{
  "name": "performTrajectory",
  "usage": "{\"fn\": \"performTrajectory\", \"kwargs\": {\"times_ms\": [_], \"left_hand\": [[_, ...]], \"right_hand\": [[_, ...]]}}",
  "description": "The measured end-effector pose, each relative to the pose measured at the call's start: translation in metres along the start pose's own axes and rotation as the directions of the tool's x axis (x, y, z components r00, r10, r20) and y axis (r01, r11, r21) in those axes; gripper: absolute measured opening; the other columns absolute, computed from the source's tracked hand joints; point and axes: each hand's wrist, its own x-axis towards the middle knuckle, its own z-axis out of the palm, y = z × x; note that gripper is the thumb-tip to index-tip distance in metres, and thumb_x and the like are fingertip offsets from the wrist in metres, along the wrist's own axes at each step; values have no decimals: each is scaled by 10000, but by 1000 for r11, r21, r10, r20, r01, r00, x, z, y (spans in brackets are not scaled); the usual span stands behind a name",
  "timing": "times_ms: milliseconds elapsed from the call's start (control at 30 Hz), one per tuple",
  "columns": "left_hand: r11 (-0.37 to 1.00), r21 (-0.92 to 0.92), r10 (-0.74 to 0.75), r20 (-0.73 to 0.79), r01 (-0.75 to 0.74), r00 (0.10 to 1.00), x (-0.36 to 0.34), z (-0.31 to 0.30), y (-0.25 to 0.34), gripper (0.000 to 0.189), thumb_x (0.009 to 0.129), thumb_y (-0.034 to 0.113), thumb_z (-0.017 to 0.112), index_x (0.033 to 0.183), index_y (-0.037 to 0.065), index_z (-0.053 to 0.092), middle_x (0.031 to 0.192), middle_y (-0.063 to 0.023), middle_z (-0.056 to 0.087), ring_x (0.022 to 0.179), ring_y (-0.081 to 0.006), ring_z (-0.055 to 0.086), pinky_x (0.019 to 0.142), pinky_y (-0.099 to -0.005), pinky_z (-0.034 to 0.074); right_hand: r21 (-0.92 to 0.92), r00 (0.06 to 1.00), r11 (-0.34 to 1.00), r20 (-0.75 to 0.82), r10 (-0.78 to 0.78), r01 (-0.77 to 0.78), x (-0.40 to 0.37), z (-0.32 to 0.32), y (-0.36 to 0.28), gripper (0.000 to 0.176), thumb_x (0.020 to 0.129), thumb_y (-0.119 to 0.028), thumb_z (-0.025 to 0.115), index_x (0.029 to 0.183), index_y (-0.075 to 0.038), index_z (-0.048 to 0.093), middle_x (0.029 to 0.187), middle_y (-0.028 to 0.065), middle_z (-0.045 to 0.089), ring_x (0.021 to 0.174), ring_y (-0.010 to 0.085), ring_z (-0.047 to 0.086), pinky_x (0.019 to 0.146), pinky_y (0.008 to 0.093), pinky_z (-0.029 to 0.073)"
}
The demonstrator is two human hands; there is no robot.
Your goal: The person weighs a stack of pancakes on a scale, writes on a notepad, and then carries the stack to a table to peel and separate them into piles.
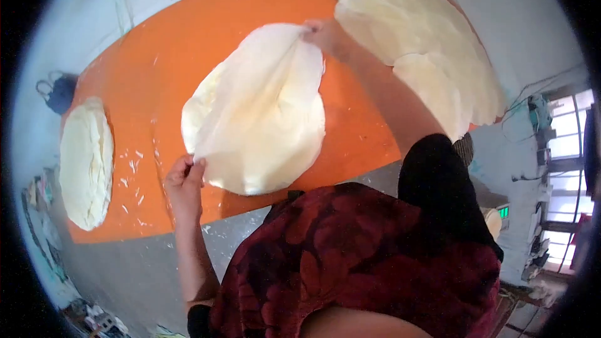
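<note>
One orange, smooth-topped worktop (138, 87), filling most of the view; three groups of pale sheets on it. One person at the near edge, in one dark red, flower-patterned garment (350, 244) with two black sleeves (438, 175).

Group one, biggest: a cream-coloured spread of thin, overlapping round sheets (432, 44) at the far right, reaching the worktop's right edge. At least three rounded edges show; exact count can't be told.

Group two, middle of the worktop: one cream, thin, floppy round sheet (263, 112), between the two hands, creased from its far edge down toward the centre. A lower layer shows past its left side, so at least two layers here; total can't be told.

Group three, far left: one pale, long oval pile of layered sheets (86, 163), ridged along its right side, well apart from the middle group. Layers too merged to count.

Two bare hands, both on the middle sheet. Left hand (186, 173): grip pinched, thumb against fingers, on the near left edge. Right hand (318, 32): arm stretched out, slightly blurred, grip looks closed on the far edge, cloth-like folds running from it.

One dark bag-like object (61, 92) with a loop, just beyond the worktop's left edge.

Smallest: many white, sliver-like scraps (123, 182), scattered right of the oval pile; too many and small to count.
</note>
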Motion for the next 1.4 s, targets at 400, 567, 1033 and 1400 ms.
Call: {"fn": "performTrajectory", "kwargs": {"times_ms": [400, 567, 1033, 1400], "left_hand": [[512, 157, 824, 190, -845, 534, 85, 241, 57, 117, 718, -28, 554, 828, 10, 558, 894, -126, 577, 763, -235, 570, 662, -276, 457], [527, 351, 675, 381, -774, 632, 80, 275, -5, 175, 722, 63, 578, 896, 40, 577, 1027, -141, 553, 892, -281, 554, 750, -336, 457], [993, -50, -115, -289, 105, 951, 0, 31, -153, 321, 746, 74, 562, 1016, -32, 425, 928, -100, 484, 797, -168, 513, 690, -307, 453], [789, -395, -559, -141, 472, 817, 14, 0, -153, 350, 740, 179, 621, 968, -9, 434, 787, -98, 535, 621, -167, 554, 490, -276, 464]], "right_hand": [[-387, 831, 910, -547, -98, -147, -130, -271, 23, 173, 731, -16, 484, 852, -53, 601, 797, 109, 609, 739, 184, 583, 661, 302, 449], [-324, 900, 858, -316, 300, -399, -251, -206, 146, 331, 666, -5, 507, 970, -103, 591, 1002, 98, 580, 928, 269, 539, 819, 329, 423], [22, 907, 910, -79, 414, -413, -208, -46, 116, 246, 753, -158, 544, 958, -23, 530, 893, 138, 574, 805, 238, 566, 697, 323, 446], [-165, 909, 901, -190, 371, -402, -155, 88, 49, 327, 722, -219, 594, 934, 20, 520, 853, 174, 573, 791, 260, 562, 682, 353, 445]]}}
